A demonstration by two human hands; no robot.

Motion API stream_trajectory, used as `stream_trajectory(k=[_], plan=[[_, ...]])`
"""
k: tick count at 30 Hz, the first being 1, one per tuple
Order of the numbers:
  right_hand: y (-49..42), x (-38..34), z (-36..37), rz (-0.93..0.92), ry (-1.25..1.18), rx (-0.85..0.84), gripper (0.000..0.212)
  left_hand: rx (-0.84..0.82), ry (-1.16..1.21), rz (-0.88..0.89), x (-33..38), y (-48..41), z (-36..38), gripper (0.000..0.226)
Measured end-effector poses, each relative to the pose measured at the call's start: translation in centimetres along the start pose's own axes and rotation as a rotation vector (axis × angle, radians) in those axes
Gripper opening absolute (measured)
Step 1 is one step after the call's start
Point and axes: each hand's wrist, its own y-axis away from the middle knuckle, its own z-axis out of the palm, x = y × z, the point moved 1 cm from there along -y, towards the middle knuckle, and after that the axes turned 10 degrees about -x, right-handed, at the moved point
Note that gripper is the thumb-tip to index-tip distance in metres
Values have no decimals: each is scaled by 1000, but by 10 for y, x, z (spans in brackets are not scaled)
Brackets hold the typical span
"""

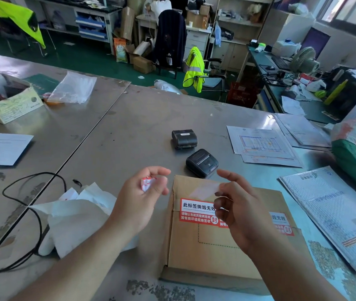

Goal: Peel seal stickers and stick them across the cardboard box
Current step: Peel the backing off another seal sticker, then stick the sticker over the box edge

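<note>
A flat cardboard box (216,253) lies on the steel table in front of me. A red and white seal sticker (196,211) runs across its top; a second one (281,224) shows past my right hand. My left hand (142,198) hovers left of the box and its fingers curl round a crumpled red and white scrap (147,183). My right hand (237,205) hangs over the box and pinches a thin translucent backing strip (205,191) by one end.
Two small black label printers (184,139) (202,162) sit just beyond the box. White crumpled paper (75,213) and a black cable (36,213) lie to the left. Printed sheets (261,144) and a bubble mailer (335,216) lie at right. An open carton (5,98) stands far left.
</note>
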Motion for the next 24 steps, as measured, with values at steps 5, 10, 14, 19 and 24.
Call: stream_trajectory(k=[5,10,14,19,24], plan=[[-7,1,14,100,-129,2,32,-121,-406,85,-1,9,3,49],[-10,1,23,147,-138,-32,27,-42,-499,158,-4,12,5,43],[-10,5,29,198,-122,-50,23,-6,-481,197,-1,11,2,32],[-13,8,35,241,-60,-85,9,37,-483,142,-6,9,-5,40],[-14,7,39,210,86,-123,12,22,-331,-22,-15,7,-10,14]])
